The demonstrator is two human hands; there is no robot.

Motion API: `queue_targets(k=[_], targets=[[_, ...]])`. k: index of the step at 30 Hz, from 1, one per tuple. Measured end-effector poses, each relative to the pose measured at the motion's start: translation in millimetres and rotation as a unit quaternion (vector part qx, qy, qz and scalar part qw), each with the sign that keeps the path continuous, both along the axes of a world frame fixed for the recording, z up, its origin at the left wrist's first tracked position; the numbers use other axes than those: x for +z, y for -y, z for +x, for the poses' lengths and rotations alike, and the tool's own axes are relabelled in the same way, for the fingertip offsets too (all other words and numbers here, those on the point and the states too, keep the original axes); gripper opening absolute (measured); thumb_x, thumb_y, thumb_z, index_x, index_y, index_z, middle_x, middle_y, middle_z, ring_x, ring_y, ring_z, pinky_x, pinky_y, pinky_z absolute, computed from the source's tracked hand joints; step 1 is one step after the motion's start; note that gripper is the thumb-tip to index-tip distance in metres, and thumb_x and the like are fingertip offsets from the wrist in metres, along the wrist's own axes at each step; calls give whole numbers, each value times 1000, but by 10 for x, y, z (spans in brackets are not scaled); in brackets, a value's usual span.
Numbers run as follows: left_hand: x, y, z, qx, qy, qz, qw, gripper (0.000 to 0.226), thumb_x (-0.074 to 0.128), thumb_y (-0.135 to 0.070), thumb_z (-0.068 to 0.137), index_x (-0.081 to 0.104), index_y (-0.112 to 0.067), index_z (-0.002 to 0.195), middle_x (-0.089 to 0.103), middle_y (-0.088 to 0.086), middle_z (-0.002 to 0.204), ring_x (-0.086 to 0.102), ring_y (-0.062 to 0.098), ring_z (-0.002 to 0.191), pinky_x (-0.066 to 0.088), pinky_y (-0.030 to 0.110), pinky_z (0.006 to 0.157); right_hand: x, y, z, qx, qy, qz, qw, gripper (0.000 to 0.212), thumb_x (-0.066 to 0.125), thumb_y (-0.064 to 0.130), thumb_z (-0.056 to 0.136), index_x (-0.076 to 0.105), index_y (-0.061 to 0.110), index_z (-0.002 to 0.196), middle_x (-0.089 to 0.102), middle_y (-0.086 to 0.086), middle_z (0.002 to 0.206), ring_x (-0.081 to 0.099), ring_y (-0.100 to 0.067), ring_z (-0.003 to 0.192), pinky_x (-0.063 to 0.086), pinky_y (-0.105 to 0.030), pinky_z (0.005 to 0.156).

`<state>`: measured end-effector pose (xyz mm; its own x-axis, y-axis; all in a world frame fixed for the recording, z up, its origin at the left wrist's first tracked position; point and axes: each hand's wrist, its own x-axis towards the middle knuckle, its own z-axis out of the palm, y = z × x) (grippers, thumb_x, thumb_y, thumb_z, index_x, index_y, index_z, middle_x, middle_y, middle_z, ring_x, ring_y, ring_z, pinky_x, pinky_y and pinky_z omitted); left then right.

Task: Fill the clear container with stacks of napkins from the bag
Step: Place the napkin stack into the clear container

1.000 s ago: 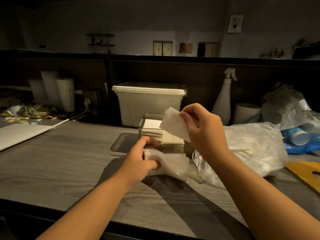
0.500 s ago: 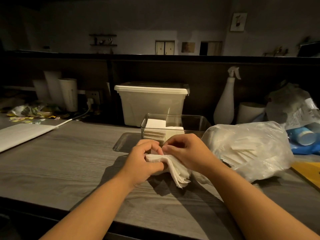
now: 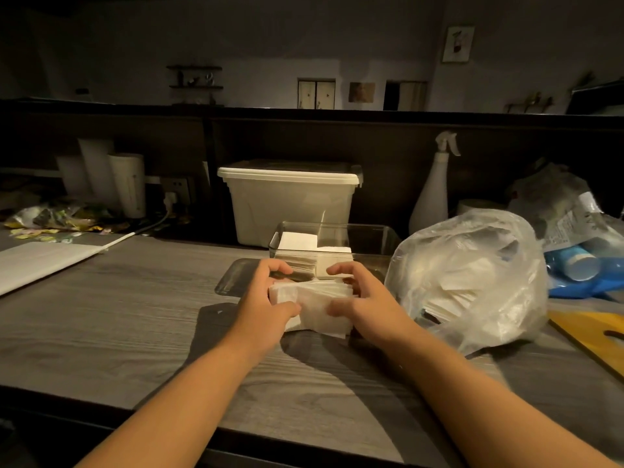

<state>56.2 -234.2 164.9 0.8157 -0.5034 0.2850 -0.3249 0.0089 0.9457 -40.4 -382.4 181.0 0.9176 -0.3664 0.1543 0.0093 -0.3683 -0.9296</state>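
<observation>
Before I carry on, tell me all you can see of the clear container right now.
The clear container is a rectangular, open-topped box with transparent walls, plastic or glass. It stands upright on the grey counter, before the white lidded bin and beside the plastic bag. Two stacks of white napkins fill its left part; the right part looks empty. The left hand and right hand hold another napkin stack just in front, seemingly without touching it.
</observation>
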Motion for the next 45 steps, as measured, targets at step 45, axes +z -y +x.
queue_targets(k=[45], targets=[[139,-215,46,31,-39,0,999,46,73,8,81,53,-25,106,74,2,100,69,20,96,59,40,84,79,103,-13,-63,24,16,998,19,64,1,85,65,14,99,69,-6,99,68,-24,89,58,-26,65]])
